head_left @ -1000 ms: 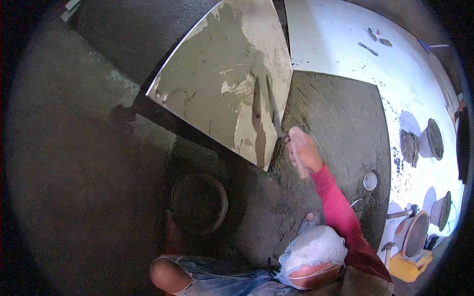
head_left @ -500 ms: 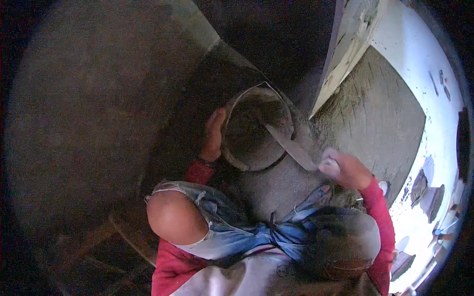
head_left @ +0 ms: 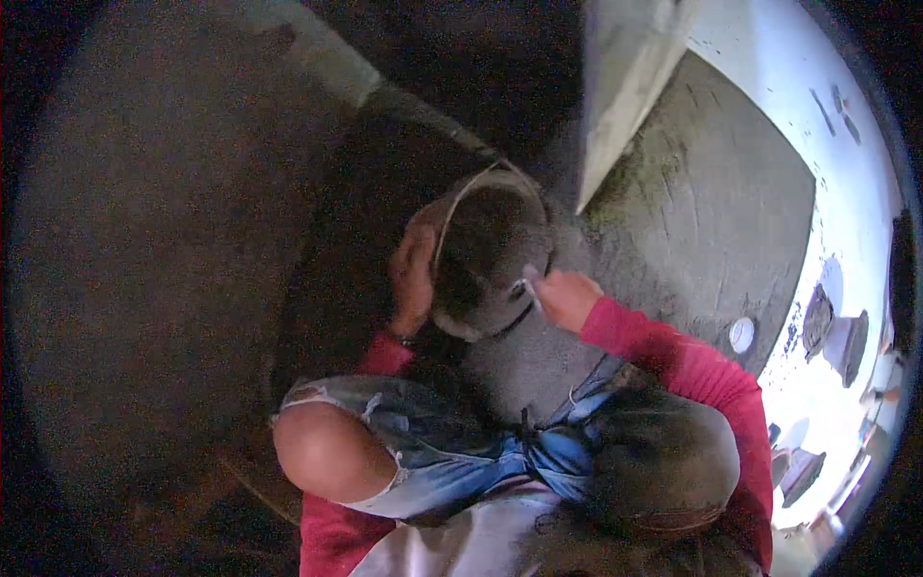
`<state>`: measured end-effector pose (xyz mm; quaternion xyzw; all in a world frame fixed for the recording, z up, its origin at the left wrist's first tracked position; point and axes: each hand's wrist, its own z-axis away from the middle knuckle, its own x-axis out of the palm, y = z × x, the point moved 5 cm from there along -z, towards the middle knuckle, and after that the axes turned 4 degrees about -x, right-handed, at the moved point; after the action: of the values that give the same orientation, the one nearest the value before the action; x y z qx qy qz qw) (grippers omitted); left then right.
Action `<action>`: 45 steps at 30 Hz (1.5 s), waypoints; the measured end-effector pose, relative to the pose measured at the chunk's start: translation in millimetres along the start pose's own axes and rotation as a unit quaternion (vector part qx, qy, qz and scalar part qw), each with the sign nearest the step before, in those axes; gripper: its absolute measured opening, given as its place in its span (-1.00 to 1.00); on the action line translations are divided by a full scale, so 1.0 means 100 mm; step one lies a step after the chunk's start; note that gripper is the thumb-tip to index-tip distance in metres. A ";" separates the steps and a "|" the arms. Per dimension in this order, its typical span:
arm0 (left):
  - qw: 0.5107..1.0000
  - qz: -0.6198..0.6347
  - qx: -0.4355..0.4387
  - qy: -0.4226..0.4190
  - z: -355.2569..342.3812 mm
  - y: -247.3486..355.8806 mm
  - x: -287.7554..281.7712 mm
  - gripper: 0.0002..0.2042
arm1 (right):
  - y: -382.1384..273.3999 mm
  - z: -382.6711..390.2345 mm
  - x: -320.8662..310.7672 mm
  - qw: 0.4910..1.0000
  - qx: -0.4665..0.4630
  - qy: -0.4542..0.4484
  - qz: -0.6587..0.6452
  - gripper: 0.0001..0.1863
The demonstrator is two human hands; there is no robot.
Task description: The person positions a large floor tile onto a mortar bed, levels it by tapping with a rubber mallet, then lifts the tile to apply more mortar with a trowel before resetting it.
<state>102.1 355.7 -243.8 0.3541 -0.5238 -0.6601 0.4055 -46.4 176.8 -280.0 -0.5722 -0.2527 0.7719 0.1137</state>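
A round, dusty bucket (head_left: 462, 325) is tilted on the floor in front of me, its wire handle (head_left: 520, 173) up at the far rim. Dark grey material (head_left: 490, 231) lies inside it. My left hand (head_left: 414, 279) holds the bucket's left outer wall, fingers along the side. Over the right part of the rim, my right hand (head_left: 567, 295) is closed on a trowel-like tool (head_left: 528, 287), of which only a pale bit shows. Its blade is hidden in the bucket's shadow.
A pale-edged wall corner (head_left: 615, 115) juts in at the far right, beside a grey, mortar-covered patch (head_left: 721, 192). A small white round thing (head_left: 741, 334) sits near that patch. Dark lumps (head_left: 844, 341) lie on the bright surface at right. My bent knees (head_left: 336, 450) flank the near side.
My right hand has moved left, from beside the bucket to over its rim, and the tool's long flat blade has gone from view. My left hand stays on the bucket.
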 end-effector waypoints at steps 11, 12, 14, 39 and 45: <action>0.996 0.033 -0.070 0.036 -0.09 -0.41 -0.62 -0.55 | 0.06 0.44 0.13 0.932 -0.207 0.095 -0.282 -0.76; 0.991 0.068 -0.093 0.070 -0.14 -0.46 -0.74 -0.54 | 0.03 0.58 0.27 0.930 -0.206 0.108 -0.283 -0.76; 0.989 0.106 -0.099 0.030 -0.20 -0.37 -0.45 -0.54 | 0.06 1.05 0.23 0.901 -0.180 0.214 -0.331 -0.82; 0.977 0.181 -0.110 0.013 -0.15 -0.22 -0.63 -0.45 | 0.85 0.54 0.28 0.590 0.250 0.380 -0.666 -0.77; 0.975 0.192 -0.111 0.025 -0.10 -0.19 -0.71 -0.45 | 0.40 0.43 -0.73 0.624 0.110 0.364 -0.682 -0.86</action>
<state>137.7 418.6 -260.9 0.2161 -0.4949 -0.6151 0.5744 -59.2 97.9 -230.8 -0.4532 -0.4216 0.2239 0.7528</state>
